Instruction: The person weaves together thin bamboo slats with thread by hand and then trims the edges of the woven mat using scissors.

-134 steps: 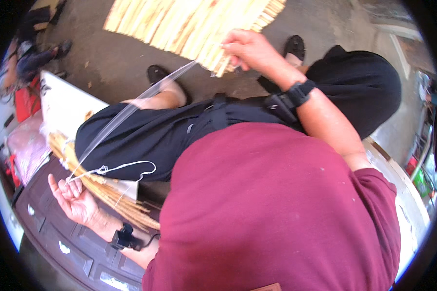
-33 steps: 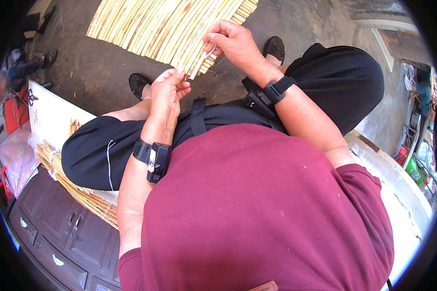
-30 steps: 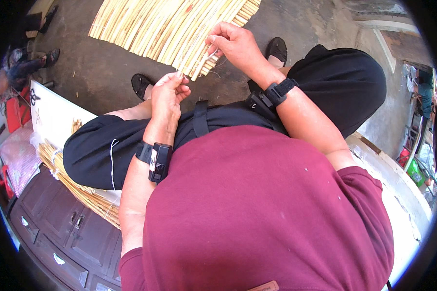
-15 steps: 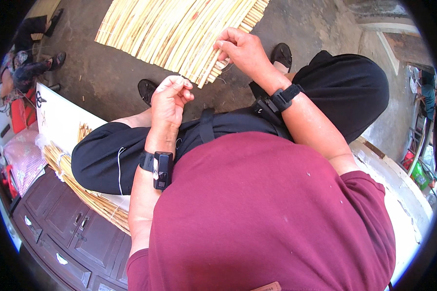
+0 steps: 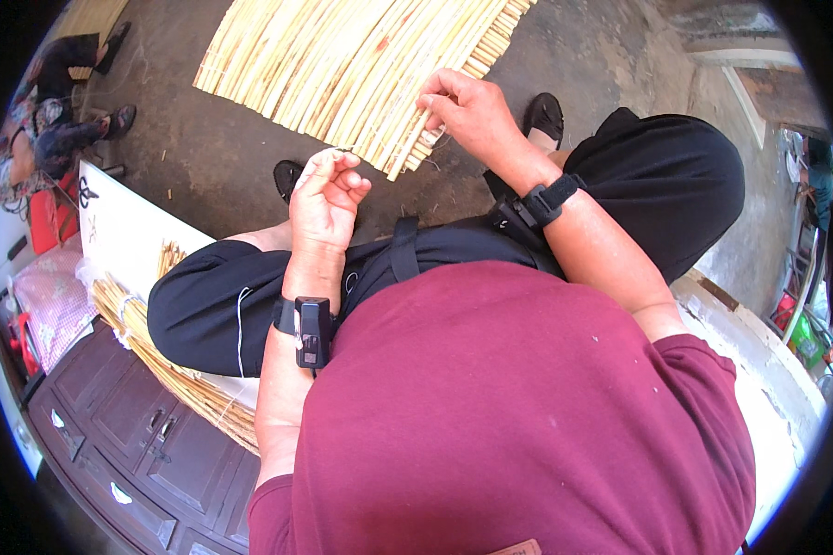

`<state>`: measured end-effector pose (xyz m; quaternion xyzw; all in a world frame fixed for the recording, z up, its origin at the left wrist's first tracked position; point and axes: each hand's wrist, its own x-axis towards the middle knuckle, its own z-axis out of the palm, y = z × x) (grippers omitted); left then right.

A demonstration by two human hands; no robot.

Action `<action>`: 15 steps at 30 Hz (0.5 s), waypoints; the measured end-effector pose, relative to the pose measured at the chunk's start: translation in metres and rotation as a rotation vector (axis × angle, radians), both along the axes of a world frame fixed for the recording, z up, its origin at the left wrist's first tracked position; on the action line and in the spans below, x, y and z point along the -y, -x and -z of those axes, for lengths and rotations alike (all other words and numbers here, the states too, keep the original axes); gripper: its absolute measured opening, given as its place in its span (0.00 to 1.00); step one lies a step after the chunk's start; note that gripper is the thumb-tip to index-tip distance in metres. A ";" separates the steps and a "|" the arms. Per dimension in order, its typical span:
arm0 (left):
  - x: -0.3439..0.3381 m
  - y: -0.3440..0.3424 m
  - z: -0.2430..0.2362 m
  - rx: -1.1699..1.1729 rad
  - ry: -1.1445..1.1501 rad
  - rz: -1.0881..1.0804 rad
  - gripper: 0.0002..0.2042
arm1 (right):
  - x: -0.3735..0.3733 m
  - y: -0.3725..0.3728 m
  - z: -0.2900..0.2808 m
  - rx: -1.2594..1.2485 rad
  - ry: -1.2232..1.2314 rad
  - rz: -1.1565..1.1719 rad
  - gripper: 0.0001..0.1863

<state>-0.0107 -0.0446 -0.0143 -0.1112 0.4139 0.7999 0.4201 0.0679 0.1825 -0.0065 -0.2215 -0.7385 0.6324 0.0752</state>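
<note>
A mat of pale yellow plant stalks (image 5: 315,69), laid side by side and tied with thread, hangs or lies in front of my knees. With thumb and forefinger, my right hand (image 5: 472,116) grips the outermost stalk (image 5: 405,148) along its right edge. Close to the mat's near corner, my left hand (image 5: 329,199) is closed in a pinch, its other fingers curled. A tiny dark bit shows at those fingertips, too small to name. Loose thread ends (image 5: 438,137) stick out by the stalk ends beneath my right hand.
A bundle of thin stalks (image 5: 180,370) lies by my left leg on a white board (image 5: 125,217), above a dark wooden cabinet (image 5: 130,407). At the far left another person's legs (image 5: 74,139) show. My shoes (image 5: 544,116) rest on the grey floor.
The whole view has shifted slightly, so mat and legs appear a little lower and to the right. Both hands keep nearly the same pinching poses at the mat.
</note>
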 end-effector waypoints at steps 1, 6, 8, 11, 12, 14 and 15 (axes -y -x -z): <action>-0.001 0.000 -0.002 -0.004 -0.003 0.001 0.05 | 0.001 -0.002 -0.002 -0.059 -0.159 -0.021 0.05; 0.002 -0.003 0.003 0.009 0.336 -0.170 0.09 | 0.014 -0.003 -0.012 -0.178 -0.529 -0.152 0.03; -0.002 -0.005 0.009 0.081 0.332 -0.124 0.10 | 0.016 -0.003 -0.017 -0.139 -0.515 -0.175 0.05; -0.011 -0.011 0.010 0.136 0.178 0.015 0.09 | 0.019 -0.004 -0.018 -0.084 -0.574 -0.207 0.03; -0.011 -0.012 0.015 0.130 0.130 0.054 0.08 | 0.021 -0.004 -0.020 -0.025 -0.626 -0.228 0.02; -0.016 -0.013 0.014 0.120 0.105 0.082 0.04 | 0.022 -0.003 -0.022 -0.018 -0.638 -0.283 0.03; -0.015 -0.013 0.016 0.115 0.104 0.077 0.04 | 0.022 -0.003 -0.024 0.002 -0.647 -0.334 0.04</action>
